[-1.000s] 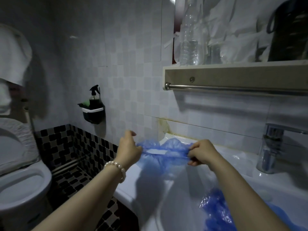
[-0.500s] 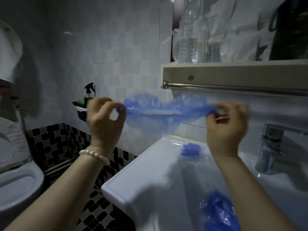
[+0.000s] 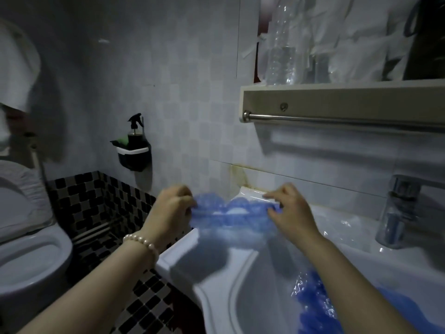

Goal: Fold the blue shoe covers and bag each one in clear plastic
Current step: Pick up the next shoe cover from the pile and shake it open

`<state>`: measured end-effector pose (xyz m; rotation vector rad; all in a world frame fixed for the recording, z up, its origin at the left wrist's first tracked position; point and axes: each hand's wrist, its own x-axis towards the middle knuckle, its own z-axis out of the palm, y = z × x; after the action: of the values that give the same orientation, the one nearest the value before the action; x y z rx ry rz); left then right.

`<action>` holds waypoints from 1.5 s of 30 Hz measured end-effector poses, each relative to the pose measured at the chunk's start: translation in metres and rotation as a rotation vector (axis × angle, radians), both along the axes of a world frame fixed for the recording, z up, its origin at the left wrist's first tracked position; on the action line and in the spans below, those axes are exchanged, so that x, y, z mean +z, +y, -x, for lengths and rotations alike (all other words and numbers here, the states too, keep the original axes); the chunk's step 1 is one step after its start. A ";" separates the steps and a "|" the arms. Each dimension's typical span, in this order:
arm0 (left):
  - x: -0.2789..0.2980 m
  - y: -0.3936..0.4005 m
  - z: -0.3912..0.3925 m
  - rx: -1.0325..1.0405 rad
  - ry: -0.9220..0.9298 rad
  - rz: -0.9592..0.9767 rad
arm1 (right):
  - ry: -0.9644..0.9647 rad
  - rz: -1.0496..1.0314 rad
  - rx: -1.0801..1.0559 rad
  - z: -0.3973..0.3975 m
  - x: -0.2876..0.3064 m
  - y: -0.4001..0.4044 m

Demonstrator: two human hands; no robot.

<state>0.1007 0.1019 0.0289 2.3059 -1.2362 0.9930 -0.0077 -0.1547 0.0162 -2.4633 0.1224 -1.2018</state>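
Both forearms reach forward from the bottom edge, bare, converging toward mid-frame. Left hand (image 3: pixel 171 208) back-up, fingers curled inward at its right side, pinching the left end of a blue shoe cover (image 3: pixel 231 212); a pearl bracelet (image 3: pixel 142 242) circles the left wrist. Right hand (image 3: pixel 290 212) also back-up, level with the left and set apart from it, fingers (image 3: pixel 271 195) bent down and thumb tucked under, pinching the cover's right end, so the cover spans the gap between the two hands; edges of both hands are motion-blurred.
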 end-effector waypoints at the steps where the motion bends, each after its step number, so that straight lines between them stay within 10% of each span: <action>1: 0.003 0.001 0.002 -0.060 -0.158 0.203 | -0.297 0.064 -0.024 0.004 0.007 0.008; 3: 0.009 0.001 0.010 -0.097 -0.416 0.400 | -0.661 0.246 -0.077 0.012 0.022 0.023; 6: 0.000 -0.002 0.016 -0.217 -0.497 0.218 | -0.662 0.501 -0.003 0.006 0.016 0.029; 12: -0.056 0.008 0.010 -0.203 0.032 -0.398 | 0.441 0.639 0.215 -0.011 -0.053 0.020; 15: -0.064 0.012 0.007 -0.102 0.241 -0.435 | 0.617 0.469 0.132 -0.005 -0.052 0.028; 19: -0.065 0.006 0.012 -0.077 0.177 -0.416 | 0.615 0.334 0.078 0.000 -0.042 0.044; 26: -0.062 -0.003 0.017 -0.071 0.168 -0.471 | 0.435 0.698 0.013 -0.003 -0.052 0.051; 32: -0.049 -0.005 0.025 -0.006 0.320 -0.377 | 0.557 0.333 0.165 0.002 -0.047 0.050; 37: -0.041 -0.012 0.022 0.127 0.114 -0.420 | 0.533 0.115 0.102 0.000 -0.037 0.057; 45: -0.057 -0.011 0.022 -0.177 -0.285 -0.376 | 0.490 0.452 -0.207 -0.012 -0.045 0.081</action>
<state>0.0785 0.0909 -0.0278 2.3201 -1.8462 1.1336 0.0039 -0.0735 -0.0292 -3.1749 0.2709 -0.7261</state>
